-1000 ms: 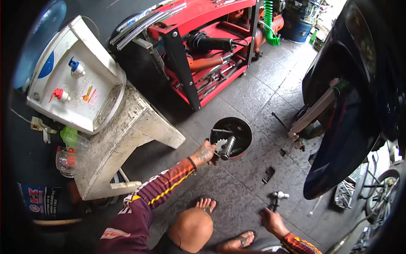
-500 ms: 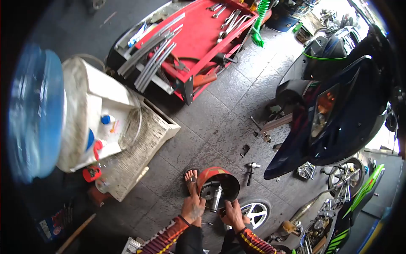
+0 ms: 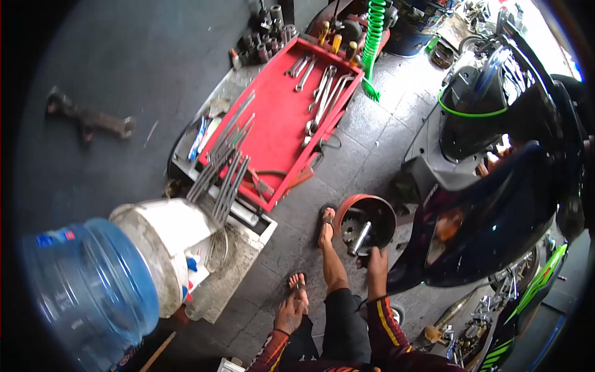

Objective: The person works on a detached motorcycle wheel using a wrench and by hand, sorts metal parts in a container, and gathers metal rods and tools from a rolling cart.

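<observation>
Head view, only one. Picture edges went black in the fisheye vignette. Dispenser bottle (image 3: 93,285) at near left hid part of the white water dispenser (image 3: 176,226); its taps barely showed. Scooter front panel (image 3: 489,223) on the right covered most of a wheel (image 3: 524,270) behind it.

Round red tub (image 3: 344,214) sat right of centre, mouth up and tilted, just beside the panel. Inside: a toothed sprocket (image 3: 348,233) on the left, a shiny metal cylinder (image 3: 361,238) leaning across the middle. Rest of the interior too dark to make out. Underside hidden, so couldn't tell if it touched the floor.

Right hand (image 3: 377,266): closed on the tub's near edge, thumb side up, fingertips hidden. Left hand (image 3: 288,317): down by the left knee, back of hand up, fingers bent and foreshortened. Couldn't tell how far open, or whether it pressed on the leg.

Far side: red cart tray (image 3: 273,133) with wrenches (image 3: 306,74) toward its far right, thin metal rods (image 3: 226,173) over its near left edge. Green coiled hose (image 3: 375,31) hung right of it, cut off at top.
</observation>
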`<state>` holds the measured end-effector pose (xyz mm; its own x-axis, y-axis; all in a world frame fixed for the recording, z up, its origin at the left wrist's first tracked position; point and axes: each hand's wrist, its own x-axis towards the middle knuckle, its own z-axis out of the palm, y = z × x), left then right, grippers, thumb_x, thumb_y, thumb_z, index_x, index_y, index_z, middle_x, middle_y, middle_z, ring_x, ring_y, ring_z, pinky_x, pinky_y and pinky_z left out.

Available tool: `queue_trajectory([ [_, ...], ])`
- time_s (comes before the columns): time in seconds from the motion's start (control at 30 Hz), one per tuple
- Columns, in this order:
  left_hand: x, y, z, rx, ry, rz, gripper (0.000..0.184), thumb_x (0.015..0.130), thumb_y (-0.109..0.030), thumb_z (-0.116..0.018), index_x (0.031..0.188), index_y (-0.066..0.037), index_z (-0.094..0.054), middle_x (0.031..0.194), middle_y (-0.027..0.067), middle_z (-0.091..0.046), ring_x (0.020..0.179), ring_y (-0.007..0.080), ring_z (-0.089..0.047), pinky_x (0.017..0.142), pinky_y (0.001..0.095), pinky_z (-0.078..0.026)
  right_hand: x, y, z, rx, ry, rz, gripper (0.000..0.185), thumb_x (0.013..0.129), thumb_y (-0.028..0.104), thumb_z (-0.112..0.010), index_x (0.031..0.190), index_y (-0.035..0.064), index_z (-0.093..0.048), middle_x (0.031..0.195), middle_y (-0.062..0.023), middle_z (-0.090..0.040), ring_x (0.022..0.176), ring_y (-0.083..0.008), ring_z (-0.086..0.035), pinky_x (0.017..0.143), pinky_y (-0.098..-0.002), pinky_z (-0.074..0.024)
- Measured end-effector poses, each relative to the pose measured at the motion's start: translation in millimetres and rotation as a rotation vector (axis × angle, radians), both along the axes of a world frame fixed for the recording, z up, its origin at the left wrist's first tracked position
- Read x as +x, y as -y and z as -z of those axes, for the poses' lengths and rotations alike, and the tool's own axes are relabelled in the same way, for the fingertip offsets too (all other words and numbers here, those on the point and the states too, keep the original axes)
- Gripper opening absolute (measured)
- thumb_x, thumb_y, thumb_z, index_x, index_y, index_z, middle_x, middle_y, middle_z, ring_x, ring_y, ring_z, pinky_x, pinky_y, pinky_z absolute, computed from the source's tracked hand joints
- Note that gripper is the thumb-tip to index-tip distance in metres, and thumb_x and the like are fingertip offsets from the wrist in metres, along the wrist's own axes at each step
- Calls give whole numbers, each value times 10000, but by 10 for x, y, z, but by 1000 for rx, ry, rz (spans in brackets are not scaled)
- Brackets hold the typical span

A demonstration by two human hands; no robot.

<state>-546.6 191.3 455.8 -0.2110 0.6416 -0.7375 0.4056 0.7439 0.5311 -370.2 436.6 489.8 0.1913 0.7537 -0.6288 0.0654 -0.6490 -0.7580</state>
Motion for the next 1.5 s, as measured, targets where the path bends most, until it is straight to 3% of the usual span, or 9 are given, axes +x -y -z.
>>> queue_trajectory([
  [0.1,31,-171,80,-132,-182,115,619,871,-448,-527,1324,-42,-408,1245,203,-461,1161,384,-446,951,460,-386,62,-862,879,478,374,-107,380,869,156,-425,1182,-53,-478,815,-152,-625,645,-269,-607,611,-363,-477],
  [0.3,87,-1309,-390,-105,-207,96,591,842,-367,-577,1298,-20,-430,1302,187,-387,1211,392,-371,997,463,-338,-335,-2378,331,6,473,-258,543,844,234,-471,1342,42,-371,894,-293,-614,797,-381,-633,729,-430,-477],
  [0.4,144,-1750,-568,-152,-234,137,580,839,-367,-582,1288,-28,-443,1297,179,-380,1213,390,-360,998,472,-332,-377,-2737,664,108,478,-352,572,832,214,-462,1367,58,-335,900,-317,-615,876,-438,-621,757,-460,-473],
  [0.77,-186,-2278,-149,-356,-188,254,535,827,-433,-580,1235,-100,-482,1298,130,-379,1247,336,-343,986,534,-324,-414,-3293,792,177,521,-539,589,831,198,-474,1356,-21,-325,627,-236,-609,574,-362,-639,604,-441,-528],
  [1.17,-576,-2626,-123,-386,-184,290,458,826,-406,-583,1154,-93,-518,1223,135,-429,1198,342,-394,951,507,-367,-1259,-3912,1335,143,304,-785,541,827,239,-541,1297,47,-353,822,-346,-598,804,-498,-590,747,-537,-482],
  [1.23,-578,-2775,-175,-335,-169,259,447,822,-401,-587,1150,-104,-525,1208,129,-439,1192,339,-398,951,506,-364,-1396,-3992,1663,251,428,-1172,324,810,246,-568,1042,20,-552,885,-286,-624,817,-503,-582,711,-523,-496],
  [1.33,-577,-2873,-167,-310,-175,246,445,820,-415,-579,1145,-114,-534,1197,124,-446,1186,339,-401,951,505,-362,-1515,-3919,1698,404,80,-790,274,791,231,-593,955,13,-604,1006,-248,-618,921,-423,-597,787,-449,-492],
  [1.37,-576,-2912,-168,-305,-175,243,445,821,-420,-575,1142,-115,-536,1195,124,-447,1185,339,-401,952,503,-361,-1606,-3885,1731,190,-128,-549,220,806,163,-641,974,22,-627,953,-121,-642,894,-201,-568,816,-399,-471],
  [1.5,-577,-2834,-95,-333,-228,268,455,830,-433,-570,1137,-99,-537,1169,138,-443,1168,348,-411,957,501,-355,-1595,-3716,1903,169,-188,-462,311,856,214,-587,1085,7,-560,989,-141,-634,886,-202,-596,754,-379,-495],
])
